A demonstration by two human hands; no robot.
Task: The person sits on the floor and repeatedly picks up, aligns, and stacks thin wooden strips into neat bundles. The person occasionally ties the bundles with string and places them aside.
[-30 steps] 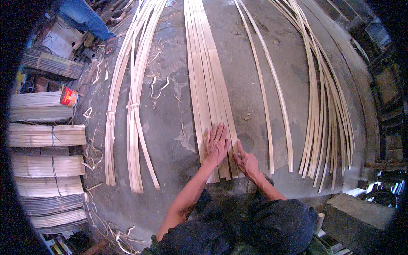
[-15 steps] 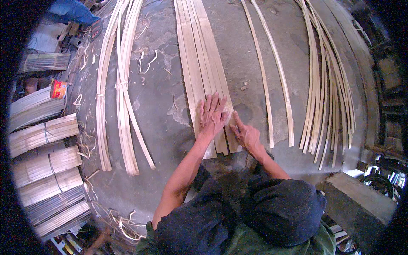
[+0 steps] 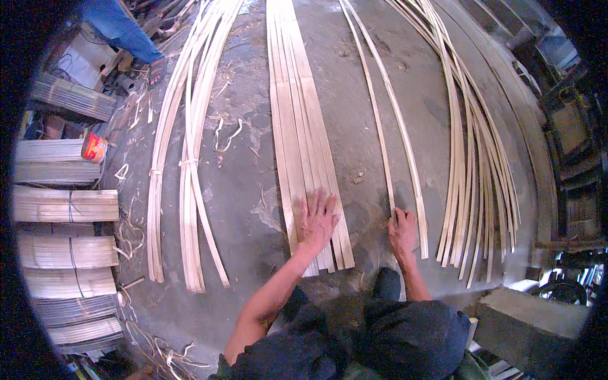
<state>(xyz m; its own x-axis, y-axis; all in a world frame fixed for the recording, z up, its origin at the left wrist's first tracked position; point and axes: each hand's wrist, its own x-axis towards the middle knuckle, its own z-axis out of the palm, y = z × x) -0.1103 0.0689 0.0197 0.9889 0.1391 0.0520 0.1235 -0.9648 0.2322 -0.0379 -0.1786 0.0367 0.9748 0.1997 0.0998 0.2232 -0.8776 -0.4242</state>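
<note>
My left hand [image 3: 317, 221] lies flat, fingers a little spread, on the near part of a row of long pale bamboo-like strips [image 3: 295, 120], set side by side on the concrete floor. To the right, my right hand [image 3: 403, 235] is closed around the near part of a thin single strip [image 3: 376, 120], its fingertips curled over it. Just right of that hand lies another thin strip [image 3: 405, 149], not held. My palm hides part of the gripped strip.
Tied strip bundles [image 3: 168, 139] lie on the left, and a loose fan of strips [image 3: 472, 164] on the right. Stacked slat bundles [image 3: 66, 251] line the left edge, near a red tin [image 3: 95, 147]. A person's blue-clad leg [image 3: 120, 28] shows at far left. A concrete block [image 3: 525, 316] stands lower right.
My right hand has moved right, from the edge of the strip row to the thin strip, and closed on it. My left hand stays flat on the row. The view has shifted.
</note>
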